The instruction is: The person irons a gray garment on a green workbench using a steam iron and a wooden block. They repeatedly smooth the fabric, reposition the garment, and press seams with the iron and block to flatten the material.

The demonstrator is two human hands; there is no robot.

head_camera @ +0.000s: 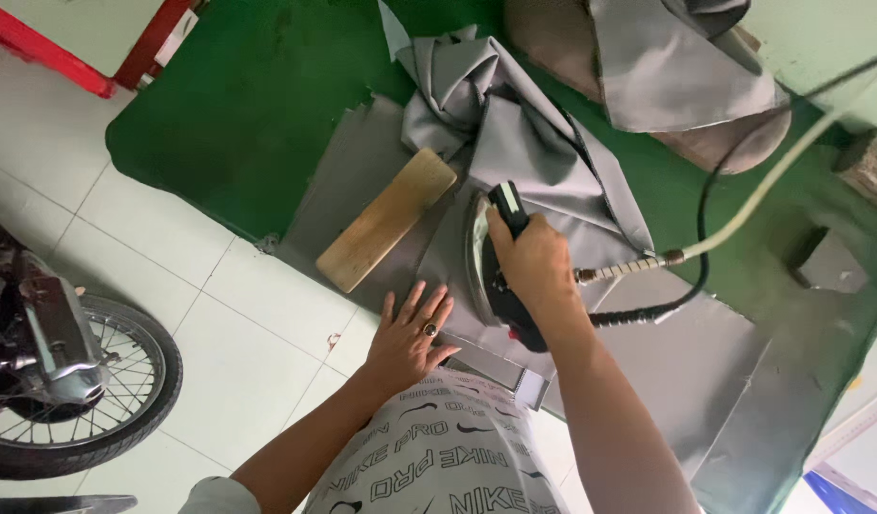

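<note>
Iron (pixel 486 262), one, gripped by right hand (pixel 533 262) on grey fabric (pixel 543 171) | left hand (pixel 410 333) flat, fingers spread (one ring), pressing fabric at the table's near edge | one wooden block (pixel 386 219) just left | one hose (pixel 762 195) trails right | green table (pixel 229 133) bare at left | crumpled fabric beyond

There is one view only — a camera worn on the person's head, looking steeply down over the chest and both forearms. It faces a green table (pixel 229 133) that fills the frame from about ten o'clock round to four o'clock, close enough that the arms run out of the bottom edge. At seven to nine o'clock it takes in white floor tiles (pixel 172 247) and a motorbike wheel (pixel 77 390) — farther below.
</note>
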